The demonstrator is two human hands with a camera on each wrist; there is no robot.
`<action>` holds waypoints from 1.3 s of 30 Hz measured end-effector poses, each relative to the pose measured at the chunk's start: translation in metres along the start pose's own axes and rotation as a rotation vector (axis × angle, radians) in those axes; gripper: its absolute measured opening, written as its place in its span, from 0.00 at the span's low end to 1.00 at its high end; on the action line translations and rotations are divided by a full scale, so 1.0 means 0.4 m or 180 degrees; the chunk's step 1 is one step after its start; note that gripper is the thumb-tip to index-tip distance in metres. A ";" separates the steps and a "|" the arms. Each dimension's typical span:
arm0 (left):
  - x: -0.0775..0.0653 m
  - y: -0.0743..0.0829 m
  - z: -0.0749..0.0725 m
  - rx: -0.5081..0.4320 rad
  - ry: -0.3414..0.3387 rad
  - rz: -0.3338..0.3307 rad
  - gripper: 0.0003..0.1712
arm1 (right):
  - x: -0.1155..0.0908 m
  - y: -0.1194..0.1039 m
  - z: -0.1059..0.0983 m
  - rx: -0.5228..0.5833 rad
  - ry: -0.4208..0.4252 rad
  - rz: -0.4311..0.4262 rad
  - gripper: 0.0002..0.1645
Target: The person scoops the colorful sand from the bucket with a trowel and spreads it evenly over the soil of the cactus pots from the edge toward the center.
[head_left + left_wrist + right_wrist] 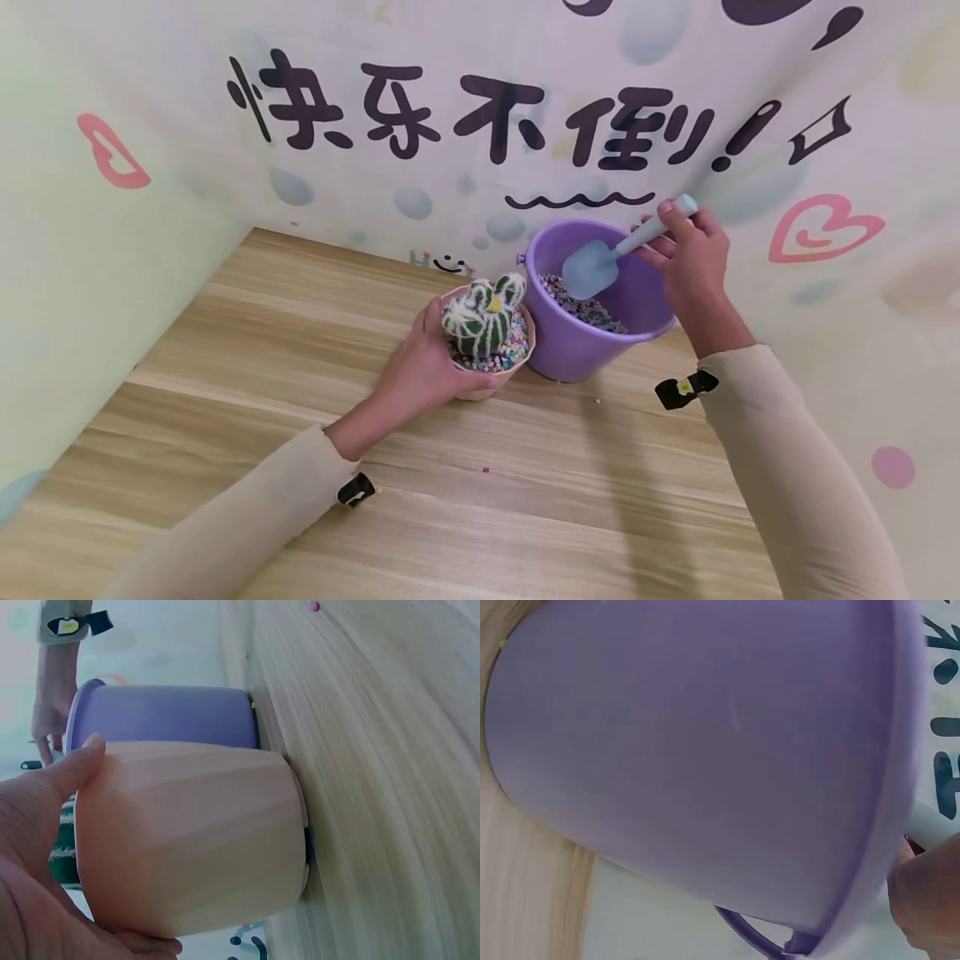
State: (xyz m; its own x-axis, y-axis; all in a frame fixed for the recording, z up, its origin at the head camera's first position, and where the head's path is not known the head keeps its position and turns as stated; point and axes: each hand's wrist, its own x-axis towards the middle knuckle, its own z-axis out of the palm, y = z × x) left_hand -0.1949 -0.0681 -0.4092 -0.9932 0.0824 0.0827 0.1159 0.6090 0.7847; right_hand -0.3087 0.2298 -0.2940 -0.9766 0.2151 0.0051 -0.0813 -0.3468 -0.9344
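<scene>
In the head view my left hand (423,362) grips a peach flower pot (195,832) round its rim, thumb on the near side. A green cactus with white fuzz (480,333) and a small yellow flower stands in it among coloured pebbles (513,350). My right hand (697,254) holds a light-blue toy shovel (590,271) by its handle, blade tilted down inside a purple bucket (570,350). Coloured pebbles (585,312) lie in the bottom of the bucket, which stands right beside the pot. In the right wrist view the bucket wall hides the blade.
Both vessels stand on a wood-grain table (300,333), near a printed backdrop (450,192) with black lettering. Stray pebbles, one of them a red pebble (485,470), lie on the table in front. The bucket's handle (742,930) hangs at its side.
</scene>
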 end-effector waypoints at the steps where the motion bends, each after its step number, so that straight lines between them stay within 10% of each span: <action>1: -0.001 0.003 0.002 0.0042 0.0014 -0.0023 0.72 | 0.002 0.003 0.001 -0.0013 -0.0020 -0.0006 0.21; 7: 0.003 0.007 0.000 0.0142 -0.0095 0.0047 0.75 | 0.011 0.021 0.006 -0.0170 -0.0180 -0.0111 0.18; 21: 0.087 -0.043 -0.080 0.0087 -0.1155 0.0731 0.76 | 0.037 0.056 -0.005 -0.0855 -0.0933 -0.0362 0.25; 39: 0.094 -0.054 -0.069 -0.0125 -0.1126 0.0732 0.73 | 0.038 0.085 -0.027 -0.1309 -0.1402 -0.0725 0.12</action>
State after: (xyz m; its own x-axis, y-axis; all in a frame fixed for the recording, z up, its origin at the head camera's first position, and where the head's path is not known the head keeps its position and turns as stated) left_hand -0.2353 -0.0998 -0.4061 -0.8746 0.4824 0.0478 0.3265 0.5133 0.7937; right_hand -0.3241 0.2311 -0.3294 -0.9413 -0.1832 0.2836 -0.2987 0.0605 -0.9524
